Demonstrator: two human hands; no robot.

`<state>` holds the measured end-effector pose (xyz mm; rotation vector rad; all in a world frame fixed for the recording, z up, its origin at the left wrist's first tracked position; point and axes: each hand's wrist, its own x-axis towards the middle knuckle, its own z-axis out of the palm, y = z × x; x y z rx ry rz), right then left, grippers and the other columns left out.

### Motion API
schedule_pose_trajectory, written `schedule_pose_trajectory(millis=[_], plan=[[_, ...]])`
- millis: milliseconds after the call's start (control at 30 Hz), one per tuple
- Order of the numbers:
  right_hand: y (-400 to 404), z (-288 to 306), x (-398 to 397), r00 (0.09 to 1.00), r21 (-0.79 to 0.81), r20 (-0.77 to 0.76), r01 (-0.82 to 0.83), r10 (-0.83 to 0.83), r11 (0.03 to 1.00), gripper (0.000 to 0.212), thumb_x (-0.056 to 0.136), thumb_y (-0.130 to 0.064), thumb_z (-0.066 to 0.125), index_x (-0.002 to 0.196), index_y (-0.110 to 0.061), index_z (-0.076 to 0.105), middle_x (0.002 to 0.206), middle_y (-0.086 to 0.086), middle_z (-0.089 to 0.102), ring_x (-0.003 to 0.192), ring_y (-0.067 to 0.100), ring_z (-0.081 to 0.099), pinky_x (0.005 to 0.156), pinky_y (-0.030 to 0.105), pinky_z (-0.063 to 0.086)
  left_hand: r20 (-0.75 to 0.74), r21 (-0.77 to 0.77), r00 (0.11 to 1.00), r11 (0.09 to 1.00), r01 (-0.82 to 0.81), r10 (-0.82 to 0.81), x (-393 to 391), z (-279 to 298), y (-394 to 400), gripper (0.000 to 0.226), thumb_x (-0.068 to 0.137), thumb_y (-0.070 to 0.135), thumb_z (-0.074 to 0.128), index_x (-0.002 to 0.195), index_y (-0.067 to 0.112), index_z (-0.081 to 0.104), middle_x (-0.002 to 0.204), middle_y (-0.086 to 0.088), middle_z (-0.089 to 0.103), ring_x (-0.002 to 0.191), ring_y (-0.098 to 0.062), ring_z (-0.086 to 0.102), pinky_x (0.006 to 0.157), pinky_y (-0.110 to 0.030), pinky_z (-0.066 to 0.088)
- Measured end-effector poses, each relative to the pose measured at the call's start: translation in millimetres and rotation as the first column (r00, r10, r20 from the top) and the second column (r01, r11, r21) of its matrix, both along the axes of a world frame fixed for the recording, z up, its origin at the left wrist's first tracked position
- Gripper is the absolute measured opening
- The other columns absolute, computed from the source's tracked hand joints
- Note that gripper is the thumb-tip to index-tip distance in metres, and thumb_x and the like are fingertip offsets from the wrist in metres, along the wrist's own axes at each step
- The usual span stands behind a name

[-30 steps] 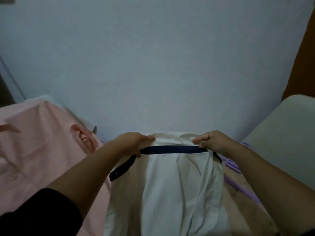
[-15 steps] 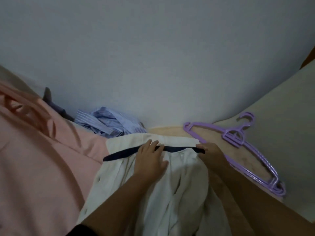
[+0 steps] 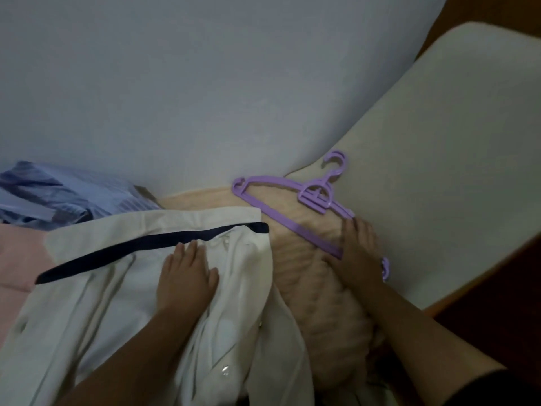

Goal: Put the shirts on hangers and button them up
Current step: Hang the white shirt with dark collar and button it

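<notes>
surface: peach bedding [image 3: 316,294], kinda rumpled, pale wall [image 3: 205,98] at the far side, cream cushion [image 3: 456,159] on the right
white shirt [image 3: 111,291]: lying open near-left, navy collar band [image 3: 152,247] at its far end, running near-left to far-right
hanger [image 3: 275,221]: purple, flat on the bedding right of the shirt, hook pointing far-right, long axis far-left to near-right
left hand [image 3: 184,276]: flat on the shirt, fingers straight and a bit spread
right hand [image 3: 355,247]: on the hanger's near bar, fingers laid over it; can't tell if they curl under
other shirts: striped blue [image 3: 67,197] far left, pink [image 3: 20,259] at the left edge
writing: none I can read
</notes>
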<state>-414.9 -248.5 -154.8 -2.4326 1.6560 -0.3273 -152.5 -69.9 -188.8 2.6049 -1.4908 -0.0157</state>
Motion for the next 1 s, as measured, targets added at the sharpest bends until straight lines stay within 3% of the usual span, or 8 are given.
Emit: schedule_pose_trajectory(millis=[200,333,433,667,767,867,933,1000], plan=[[-6.1,-4.7,-5.7,0.999,-0.045,0.020,-0.027,0.028,0.999,0.094,0.068,-0.059,0.046,0.131,0.011,0.044,0.129,0.032,0.050,0.114,0.049,0.051,0.096,0.056,0.042,0.011,0.038,1.000,0.999,-0.015,0.014,0.8,-4.1,-3.8,0.085,0.079,0.054,0.009,0.144,0.008,0.039,0.151,-0.010,0.038,0.142,-0.029,0.029,0.113,-0.042,0.025],[-7.9,-5.3,-3.8,1.000,-0.081,-0.010,0.001,-0.002,0.997,0.097,0.069,-0.045,0.075,0.139,0.008,0.033,0.138,0.031,0.039,0.126,0.045,0.039,0.107,0.051,0.030,0.004,0.059,1.000,0.998,-0.018,0.018,0.0,-2.1,-2.7,0.081,0.081,0.053,0.014,0.145,0.009,0.038,0.152,-0.010,0.037,0.142,-0.029,0.027,0.113,-0.042,0.024],[-9.4,-2.3,0.5,0.999,-0.109,-0.025,0.023,-0.026,0.994,0.100,0.070,-0.045,0.076,0.143,0.003,0.027,0.141,0.025,0.035,0.129,0.040,0.033,0.109,0.045,0.024,-0.033,0.065,0.999,0.998,-0.017,0.020,-0.7,2.5,-1.6,0.074,0.086,0.051,0.021,0.146,0.010,0.035,0.154,-0.009,0.033,0.144,-0.029,0.024,0.114,-0.041,0.022],[-6.3,-4.0,-1.0,0.996,-0.137,0.056,0.080,-0.073,0.987,0.099,0.060,-0.040,0.084,0.135,0.007,0.040,0.128,0.030,0.046,0.114,0.046,0.045,0.098,0.052,0.039,-0.126,0.078,0.992,0.996,0.036,-0.026,2.9,13.0,1.3,0.067,0.096,0.047,0.037,0.152,0.014,0.020,0.160,-0.006,0.015,0.148,-0.026,0.008,0.118,-0.037,0.013],[-3.3,1.3,1.2,0.994,-0.141,0.098,0.061,-0.047,0.988,0.095,0.060,-0.044,0.079,0.130,0.009,0.045,0.119,0.031,0.051,0.105,0.046,0.051,0.092,0.051,0.045,-0.144,0.056,0.989,0.997,0.046,-0.038,2.3,23.1,11.2,0.072,0.089,0.053,0.033,0.149,0.012,0.030,0.158,-0.010,0.022,0.146,-0.029,0.015,0.116,-0.039,0.019],[3.5,9.1,8.6,0.988,-0.148,0.145,-0.034,0.056,0.988,0.093,0.062,-0.061,0.058,0.121,0.010,0.051,0.109,0.032,0.055,0.096,0.043,0.054,0.082,0.047,0.049,-0.173,-0.017,0.983,0.999,0.052,-0.054,2.1,36.4,26.5,0.070,0.086,0.053,0.040,0.141,0.008,0.043,0.152,-0.016,0.033,0.143,-0.034,0.025,0.114,-0.041,0.025],[9.6,16.1,20.2,0.973,-0.184,0.180,-0.110,0.144,0.977,0.095,0.060,-0.060,0.060,0.124,0.009,0.051,0.113,0.034,0.053,0.102,0.047,0.053,0.087,0.051,0.047,-0.183,-0.087,0.981,0.995,0.042,-0.058,6.0,47.6,39.2,0.073,0.083,0.056,0.035,0.137,0.008,0.050,0.149,-0.015,0.039,0.140,-0.033,0.033,0.112,-0.038,0.028],[18.7,24.6,32.9,0.965,-0.103,0.177,-0.177,0.193,0.979,0.099,0.059,-0.050,0.073,0.136,0.004,0.042,0.130,0.031,0.044,0.119,0.046,0.042,0.101,0.050,0.036,-0.151,-0.181,0.987,0.983,0.029,-0.057,11.9,59.6,56.0,0.062,0.084,0.049,0.042,0.129,0.009,0.059,0.141,-0.012,0.050,0.132,-0.029,0.046,0.109,-0.030,0.031]])
